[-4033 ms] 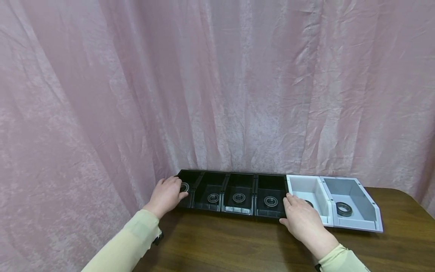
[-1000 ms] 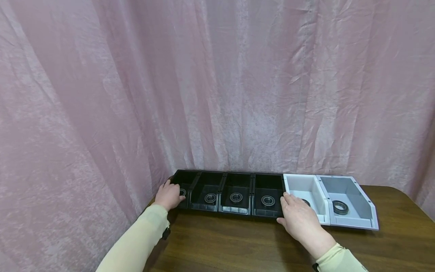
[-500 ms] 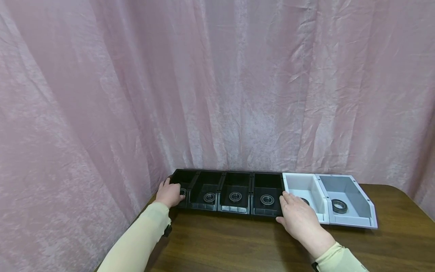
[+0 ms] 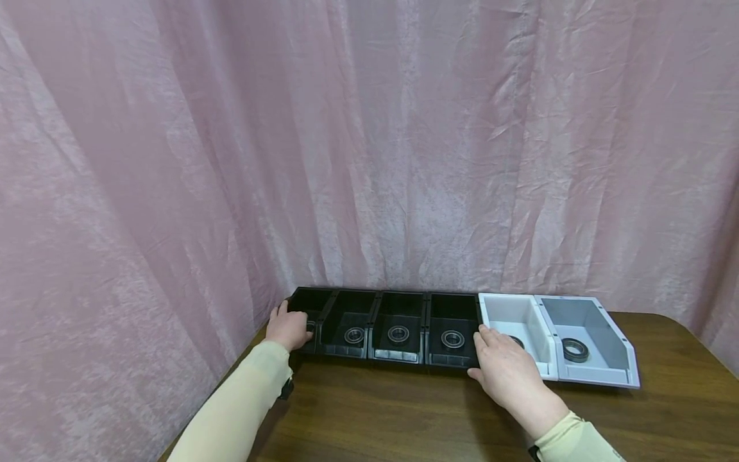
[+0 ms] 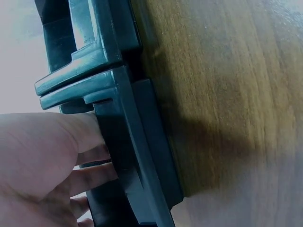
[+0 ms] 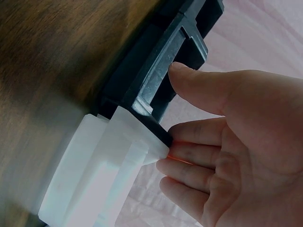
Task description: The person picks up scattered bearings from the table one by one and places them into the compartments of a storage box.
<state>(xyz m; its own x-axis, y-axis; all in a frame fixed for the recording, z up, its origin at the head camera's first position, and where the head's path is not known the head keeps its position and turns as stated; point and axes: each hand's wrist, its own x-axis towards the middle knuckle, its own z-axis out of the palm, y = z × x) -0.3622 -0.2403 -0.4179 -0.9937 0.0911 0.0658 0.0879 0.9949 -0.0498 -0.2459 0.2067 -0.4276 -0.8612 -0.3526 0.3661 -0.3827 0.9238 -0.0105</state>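
My left hand (image 4: 287, 328) lies at the left side of the leftmost black storage bin (image 4: 312, 300), its thumb inside near the front. A ball bearing there is mostly hidden by that hand. In the left wrist view, extended fingers (image 5: 92, 178) reach behind the bin's front lip. My right hand (image 4: 508, 369) rests where the last black bin (image 4: 456, 308) meets the white bin (image 4: 512, 308). Its fingers are nearly straight, and the right wrist view shows the thumb (image 6: 180, 71) at the black bin's edge. A bearing in the white bin is partly covered by the right hand.
The bins stand in a row against a pink curtain (image 4: 375, 160), with a grey bin (image 4: 583, 314) at the right end. Bearings lie singly inside, such as the dark bearing (image 4: 575, 359) in the grey bin. The wooden table (image 4: 392, 410) extends in front.
Over the four seconds my left hand shifts along the leftmost bin and covers more of its bearing. My right hand stays at the black and white bins. The view drifts slightly.
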